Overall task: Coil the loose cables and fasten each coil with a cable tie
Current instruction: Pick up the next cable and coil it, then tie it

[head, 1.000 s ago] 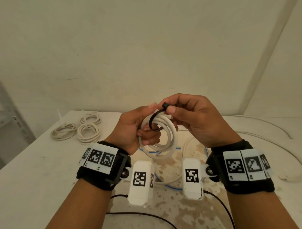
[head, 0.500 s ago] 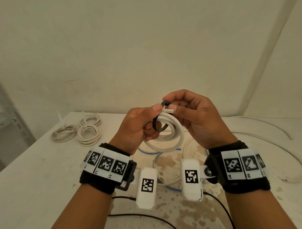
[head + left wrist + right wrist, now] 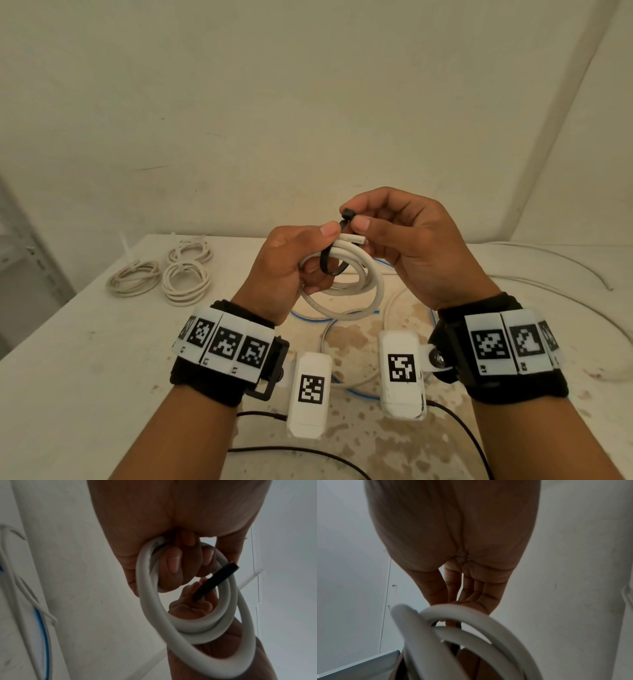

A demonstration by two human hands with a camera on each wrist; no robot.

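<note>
**cablenoob:** So what's going on with the coil here?

**tiedown_tom:** The white cable coil (image 3: 346, 284) is up in the air over the counter (image 3: 85, 359), between both hands. The left hand (image 3: 287, 270) has its fingers curled through the loops, with the thumb pressed on top near the cut end of the cable. The left wrist view shows it well: fingertips (image 3: 173, 563) tucked inside the coil (image 3: 197, 624), gripping the loops.

**cablenoob:** And the tie?

**tiedown_tom:** The black cable tie (image 3: 330, 265) is looped around the strands at the top of the coil, still slack, with a visible gap under the cable. The right hand (image 3: 407, 240) pinches the tie's head end between thumb and forefinger just above the coil, the other fingers loosely curled. From the left wrist camera the black strap (image 3: 216, 581) runs through the middle of the coil towards the right hand's fingers. The right wrist view is mostly palm (image 3: 453, 534) and blurry cable (image 3: 453, 635), so I can't make out the tie there.

**cablenoob:** Anything else on the counter?

**tiedown_tom:** Three finished coils (image 3: 161, 274) sit together at the far left, each with a pale tie on it. Loose white cable and a blue one (image 3: 342, 342) lie under the hands, and another long white cable (image 3: 548, 263) curves off to the right. Thin dark leads (image 3: 308, 452) run from the wrist cameras across the near edge.
</note>
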